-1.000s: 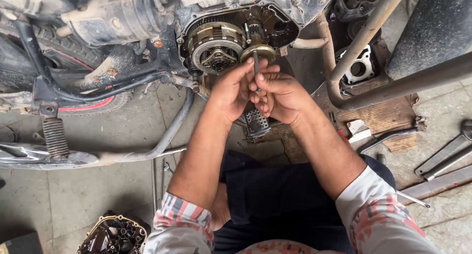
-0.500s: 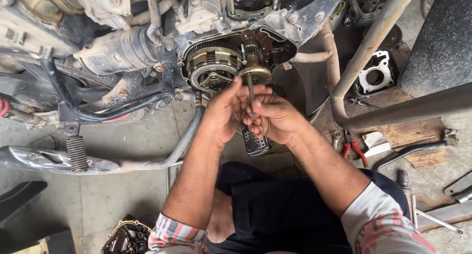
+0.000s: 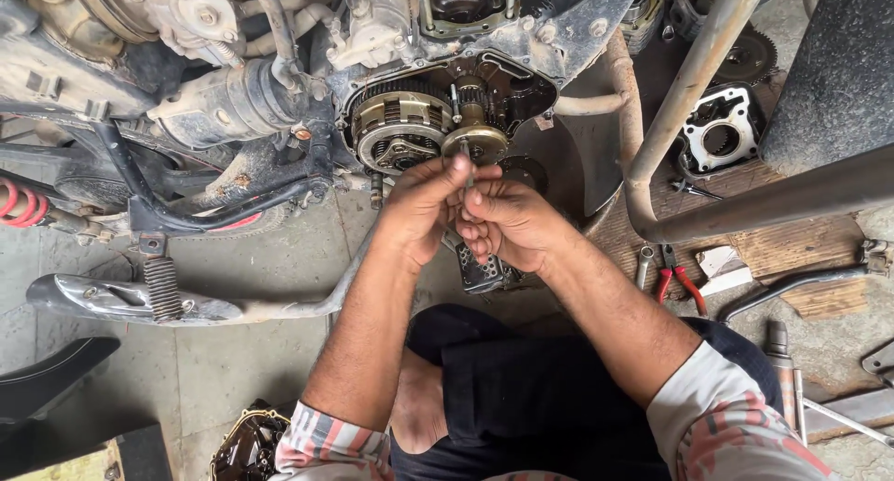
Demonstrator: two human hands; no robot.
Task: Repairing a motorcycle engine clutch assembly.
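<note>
Head view of an opened motorcycle engine (image 3: 438, 81) lying on a concrete floor (image 3: 261, 369), with both hands raised before its exposed right side. The left hand (image 3: 424, 211) and the right hand (image 3: 507, 222) meet around a thin metal tool (image 3: 467, 169), whose shaft stands nearly upright between them. The fingers of the left hand pinch the shaft near its top; those of the right hand are curled closed around its lower part, just below. The upper end of the tool lies at the small round brass-coloured part (image 3: 475, 144), which sits just right of the larger clutch assembly (image 3: 400, 132) inside the open casing; whether the tip touches it cannot be told. Beneath the hands a ribbed footpeg (image 3: 484, 271) shows. To the right, red-handled pliers (image 3: 680, 281) and a wrench (image 3: 644, 265) lie on the floor near a wooden board (image 3: 792, 248), beside a bent steel frame tube (image 3: 670, 118). A detached cylinder part (image 3: 722, 136) rests further up. At left lie a coil spring (image 3: 163, 285) and a red shock spring (image 3: 14, 202).
</note>
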